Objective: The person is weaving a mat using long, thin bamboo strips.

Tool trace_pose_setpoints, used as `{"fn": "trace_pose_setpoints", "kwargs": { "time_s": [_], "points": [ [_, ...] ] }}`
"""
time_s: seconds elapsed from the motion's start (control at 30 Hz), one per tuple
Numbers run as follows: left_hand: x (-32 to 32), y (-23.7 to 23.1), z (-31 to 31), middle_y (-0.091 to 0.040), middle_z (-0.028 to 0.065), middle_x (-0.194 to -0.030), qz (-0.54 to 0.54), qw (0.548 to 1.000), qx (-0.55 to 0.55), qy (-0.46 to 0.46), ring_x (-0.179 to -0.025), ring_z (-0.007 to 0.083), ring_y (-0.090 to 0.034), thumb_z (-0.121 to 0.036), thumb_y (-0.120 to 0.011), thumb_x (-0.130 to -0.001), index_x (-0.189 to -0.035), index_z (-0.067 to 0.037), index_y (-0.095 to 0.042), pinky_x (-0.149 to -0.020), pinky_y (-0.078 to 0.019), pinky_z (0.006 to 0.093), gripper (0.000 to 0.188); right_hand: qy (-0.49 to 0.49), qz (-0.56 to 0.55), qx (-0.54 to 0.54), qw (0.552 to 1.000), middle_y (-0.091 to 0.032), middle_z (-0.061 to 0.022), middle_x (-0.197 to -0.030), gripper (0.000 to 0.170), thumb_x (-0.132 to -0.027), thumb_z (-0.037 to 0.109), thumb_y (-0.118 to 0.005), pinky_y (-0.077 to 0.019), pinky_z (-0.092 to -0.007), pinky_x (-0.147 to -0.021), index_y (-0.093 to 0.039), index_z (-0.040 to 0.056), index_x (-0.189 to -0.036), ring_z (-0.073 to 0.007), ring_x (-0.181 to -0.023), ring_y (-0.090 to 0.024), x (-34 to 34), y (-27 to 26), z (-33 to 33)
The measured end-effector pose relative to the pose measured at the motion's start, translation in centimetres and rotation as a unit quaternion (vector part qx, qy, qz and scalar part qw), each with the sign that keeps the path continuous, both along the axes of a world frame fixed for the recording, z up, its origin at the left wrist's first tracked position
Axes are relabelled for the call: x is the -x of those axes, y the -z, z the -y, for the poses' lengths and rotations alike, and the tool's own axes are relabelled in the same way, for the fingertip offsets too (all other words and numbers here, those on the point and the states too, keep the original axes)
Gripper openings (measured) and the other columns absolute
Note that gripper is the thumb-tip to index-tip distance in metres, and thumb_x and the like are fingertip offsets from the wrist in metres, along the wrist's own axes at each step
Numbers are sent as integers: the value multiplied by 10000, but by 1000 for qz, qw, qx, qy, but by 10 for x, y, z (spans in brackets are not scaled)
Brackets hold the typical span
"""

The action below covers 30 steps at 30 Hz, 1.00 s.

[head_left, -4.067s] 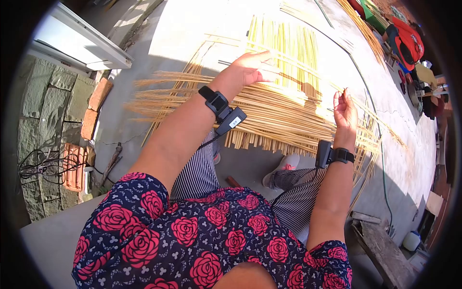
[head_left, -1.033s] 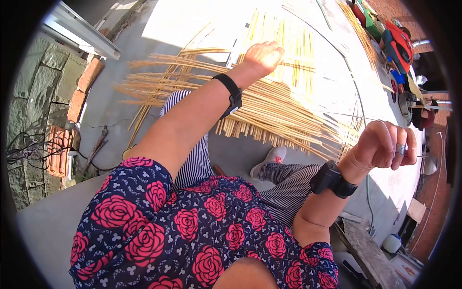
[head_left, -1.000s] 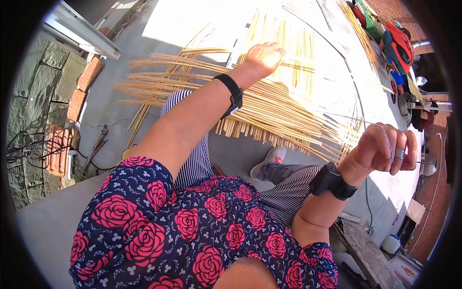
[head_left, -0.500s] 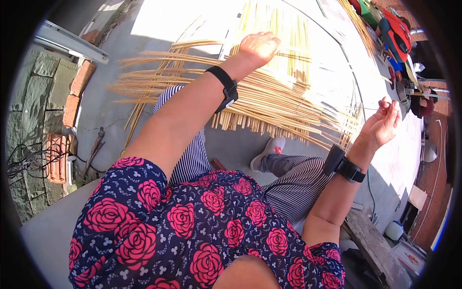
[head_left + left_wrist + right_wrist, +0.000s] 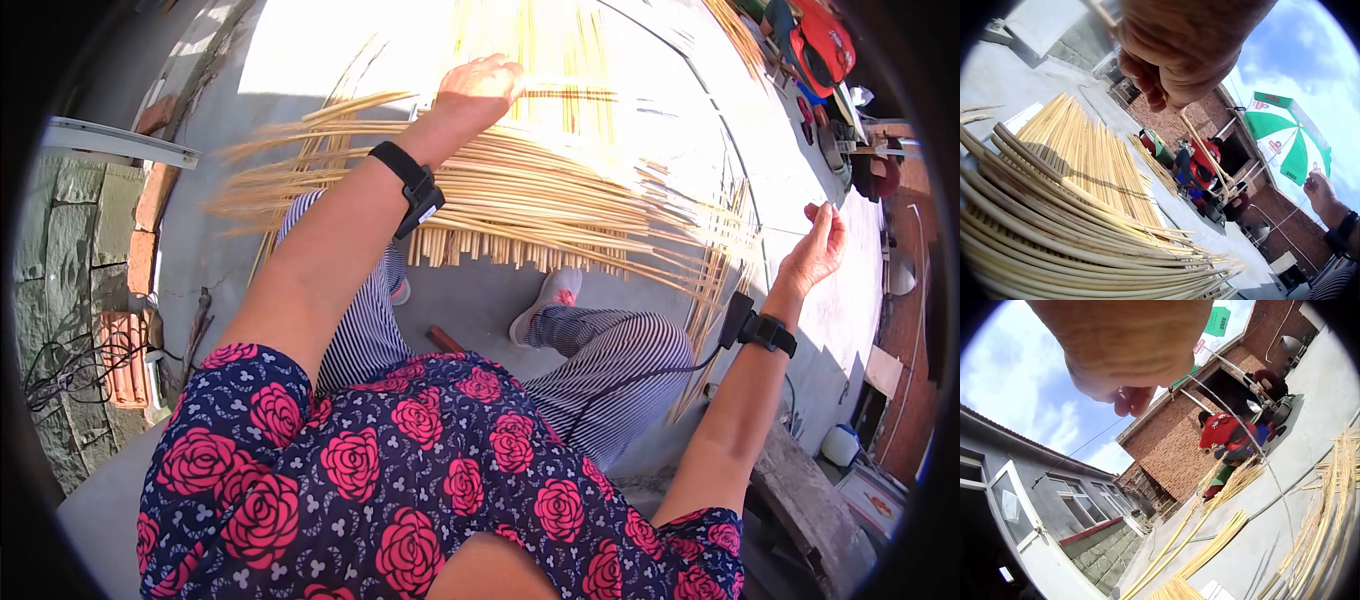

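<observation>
In the head view my left hand (image 5: pixel 482 82) is above the far side of a broad layer of straw-coloured stalks (image 5: pixel 540 195). The left wrist view shows its fingers curled round thin stalks (image 5: pixel 1200 140), whose seedy ends stick out beyond the hand. My right hand (image 5: pixel 815 250) is raised off to the right of the layer, fingertips together. From it a thin cord (image 5: pixel 1254 447) runs down toward the stalks in the right wrist view; the exact pinch is hidden behind the hand. Upright stalks (image 5: pixel 1094 156) lie crosswise under the layer's far side.
Grey paving (image 5: pixel 215 235) surrounds the stalks. A dark hose (image 5: pixel 725 125) curves past on the right. Bricks (image 5: pixel 152 198) and tangled black cable (image 5: pixel 60 375) lie left, a wooden plank (image 5: pixel 805 500) lower right. People in red (image 5: pixel 1229 431) are in the background.
My right hand has gone from curled close beside the stalks to raised farther out, with the cord trailing. My left hand has shifted left and still grips stalks. The head view has moved too.
</observation>
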State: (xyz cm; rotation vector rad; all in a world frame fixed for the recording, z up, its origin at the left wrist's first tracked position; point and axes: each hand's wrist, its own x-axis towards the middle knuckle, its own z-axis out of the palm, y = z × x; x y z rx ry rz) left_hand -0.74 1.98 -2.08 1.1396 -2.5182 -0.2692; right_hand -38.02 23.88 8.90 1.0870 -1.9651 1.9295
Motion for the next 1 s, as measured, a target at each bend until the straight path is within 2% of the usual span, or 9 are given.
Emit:
{"fn": "trace_pose_setpoints", "kwargs": {
  "time_s": [0.17, 0.3, 0.4, 0.5, 0.57, 0.63, 0.73, 0.87, 1.0],
  "points": [
    [4, 4, 1, -588, 83, -1094, 9, 1000, 3, -5, -1022, 269, -542, -319, -504, -874, -1098, -113, -576, -863, -450, 383, 312, 1, -91, -25, 996, -648, -81, -853, 231, -874, 212, -606, -475, -253, -784, -590, 8, -979, -137, -820, -620, -27, -29, 13],
    [1, 6, 1, -592, 81, -1060, -22, 999, 40, -3, -990, 272, -553, -308, -511, -869, -1090, -116, -578, -846, -453, 387, 301, -3, -125, -72, 989, -650, -75, -879, 259, -884, 239, -593, -482, -252, -788, -589, 7, -998, -138, -818, -629, -4, -22, 20],
    [2, 0, 4, -597, 89, -1026, 5, 1000, 14, -18, -971, 280, -557, -305, -511, -865, -1076, -119, -582, -841, -453, 393, 290, 56, -160, -156, 973, -646, -66, -878, 260, -884, 249, -595, -477, -254, -791, -594, 18, -1003, -129, -836, -619, 17, -16, 14],
    [2, -7, 6, -600, 100, -996, -9, 999, -3, -44, -962, 291, -556, -301, -502, -865, -1027, -111, -595, -827, -452, 401, 267, 10, -124, -181, 976, -632, -46, -858, 244, -879, 248, -604, -458, -241, -791, -608, 27, -983, -116, -839, -590, 39, 2, 2],
    [-3, -15, 6, -601, 103, -989, -34, 997, -7, -64, -957, 297, -553, -303, -492, -866, -992, -105, -601, -815, -449, 406, 259, -122, 33, -199, 972, -567, 18, -782, 185, -856, 217, -641, -412, -205, -725, -618, 39, -899, -70, -749, -501, 13, 11, -1],
    [-3, -14, 8, -601, 105, -985, -54, 996, -4, -76, -950, 302, -552, -307, -483, -867, -966, -100, -603, -805, -447, 410, 259, -224, 80, -260, 936, -536, 33, -744, 155, -848, 199, -650, -399, -201, -663, -608, 53, -876, -55, -687, -465, -15, 23, -2],
    [-4, -9, 16, -601, 106, -980, -73, 994, 7, -83, -937, 307, -552, -315, -476, -868, -948, -95, -603, -792, -445, 415, 267, -282, 87, -340, 893, -519, 31, -715, 132, -849, 192, -642, -408, -209, -611, -593, 69, -850, -59, -635, -463, -53, 20, 11],
    [-5, -10, 15, -601, 105, -975, -91, 993, 3, -74, -926, 308, -553, -317, -476, -865, -950, -97, -602, -784, -443, 421, 268, -322, 119, -293, 893, -531, 0, -737, 151, -869, 202, -607, -447, -235, -629, -574, 56, -889, -92, -649, -498, -91, -15, 27],
    [-4, -8, 17, -603, 100, -972, -104, 992, 20, -71, -925, 307, -551, -311, -478, -863, -943, -104, -604, -773, -443, 426, 255, -459, 190, -88, 863, -489, -33, -750, 87, -900, 111, -525, -449, -286, -677, -535, 38, -947, -143, -697, -492, -93, -48, 22]
  ]
}}
